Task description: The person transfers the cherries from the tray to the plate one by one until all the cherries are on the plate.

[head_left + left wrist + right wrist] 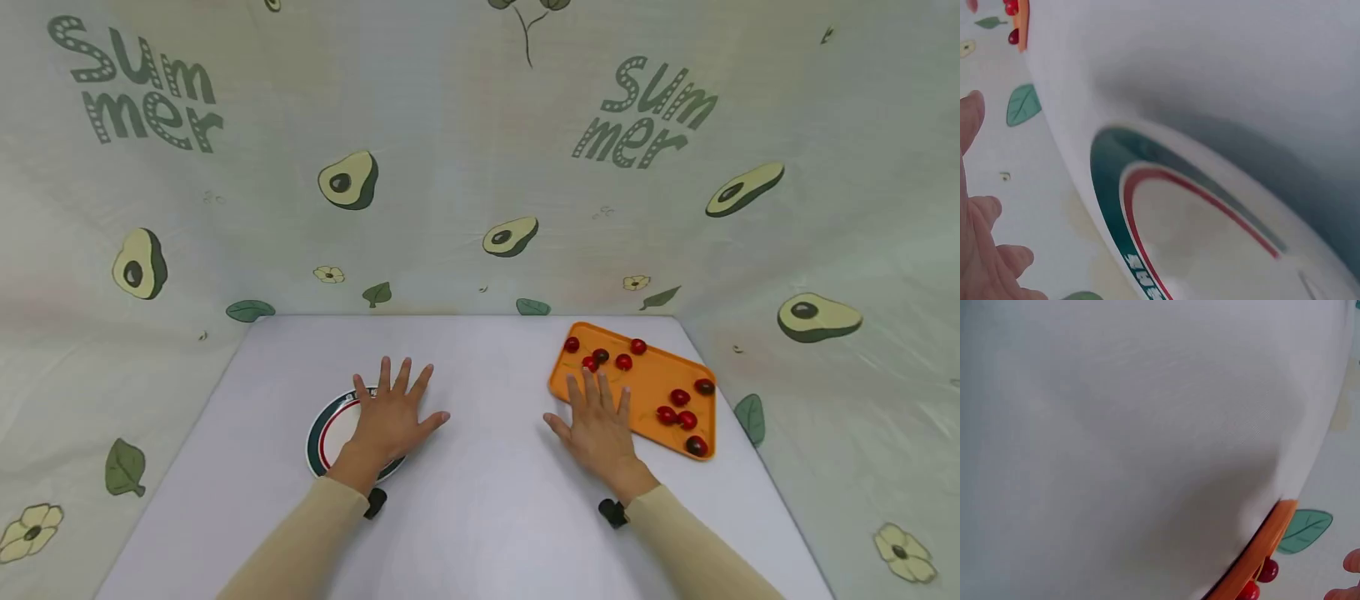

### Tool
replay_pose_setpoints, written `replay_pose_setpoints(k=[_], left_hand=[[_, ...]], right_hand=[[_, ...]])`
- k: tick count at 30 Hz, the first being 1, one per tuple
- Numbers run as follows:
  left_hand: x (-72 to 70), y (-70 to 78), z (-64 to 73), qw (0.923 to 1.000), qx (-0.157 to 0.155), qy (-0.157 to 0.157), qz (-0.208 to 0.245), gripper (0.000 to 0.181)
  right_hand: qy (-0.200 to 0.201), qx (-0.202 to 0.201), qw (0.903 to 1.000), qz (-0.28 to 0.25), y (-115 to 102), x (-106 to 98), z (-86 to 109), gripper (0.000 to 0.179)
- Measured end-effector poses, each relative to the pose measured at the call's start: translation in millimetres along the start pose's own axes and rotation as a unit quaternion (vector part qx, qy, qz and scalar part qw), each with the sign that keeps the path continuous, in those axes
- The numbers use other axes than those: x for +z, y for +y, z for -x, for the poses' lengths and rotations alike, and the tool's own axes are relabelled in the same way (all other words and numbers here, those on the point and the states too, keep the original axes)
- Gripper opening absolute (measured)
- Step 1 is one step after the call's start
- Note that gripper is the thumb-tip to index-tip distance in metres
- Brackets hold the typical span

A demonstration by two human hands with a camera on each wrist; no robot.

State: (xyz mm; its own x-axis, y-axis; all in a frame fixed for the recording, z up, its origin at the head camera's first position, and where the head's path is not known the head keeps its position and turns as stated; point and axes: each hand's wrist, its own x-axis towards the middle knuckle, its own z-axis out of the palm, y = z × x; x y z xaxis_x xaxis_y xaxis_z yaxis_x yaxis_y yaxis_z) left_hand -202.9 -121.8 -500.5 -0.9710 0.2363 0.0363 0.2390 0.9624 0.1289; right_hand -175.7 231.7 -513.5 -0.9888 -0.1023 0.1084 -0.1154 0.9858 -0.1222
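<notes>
My left hand [387, 423] is spread flat above a white plate [341, 429] with a dark green rim band and a thin red ring. In the left wrist view the plate [1191, 231] shows lettering on its band, and fingers [1013, 257] appear at the left edge. Over the near left edge of an orange tray [645, 392] hovers my right hand [602, 433], its fingers spread and holding nothing. Several red cherries [679, 397], some darker, lie scattered in the tray. The right wrist view catches the tray's side [1254, 556] and a cherry [1267, 570].
Both things stand on a white table [480, 500], plate on the left and tray at the back right. Behind and beside it hangs a pale cloth [435, 108] printed with avocados, leaves and lettering. Small dark devices [613, 512] sit at both wrists.
</notes>
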Motion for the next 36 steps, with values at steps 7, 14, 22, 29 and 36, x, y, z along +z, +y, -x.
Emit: replay_pose_setpoints(k=[7, 14, 22, 29, 36], left_hand=[[4.9, 24.5, -13.7, 0.9995, 0.021, -0.005, 0.021, 0.089], [18.6, 60.0, -41.4, 0.9972, 0.055, -0.034, 0.037, 0.086], [34.7, 128.9, -80.6, 0.9894, 0.121, -0.078, 0.017, 0.086], [45.4, 178.6, -94.7, 0.9795, 0.162, -0.12, 0.0, 0.088], [50.5, 198.4, -98.3, 0.9704, 0.179, -0.162, -0.005, 0.084]], right_hand=[[0.008, 0.027, 0.9996, 0.005, 29, -4, 7.3, 0.09], [0.009, 0.09, 0.9956, -0.021, 83, -14, 24.0, 0.089], [0.003, 0.177, 0.9835, -0.036, 157, -21, 48.6, 0.104], [-0.087, 0.226, 0.9673, -0.075, 184, -21, 52.2, 0.114], [-0.148, 0.25, 0.9526, -0.09, 189, -17, 40.7, 0.117]])
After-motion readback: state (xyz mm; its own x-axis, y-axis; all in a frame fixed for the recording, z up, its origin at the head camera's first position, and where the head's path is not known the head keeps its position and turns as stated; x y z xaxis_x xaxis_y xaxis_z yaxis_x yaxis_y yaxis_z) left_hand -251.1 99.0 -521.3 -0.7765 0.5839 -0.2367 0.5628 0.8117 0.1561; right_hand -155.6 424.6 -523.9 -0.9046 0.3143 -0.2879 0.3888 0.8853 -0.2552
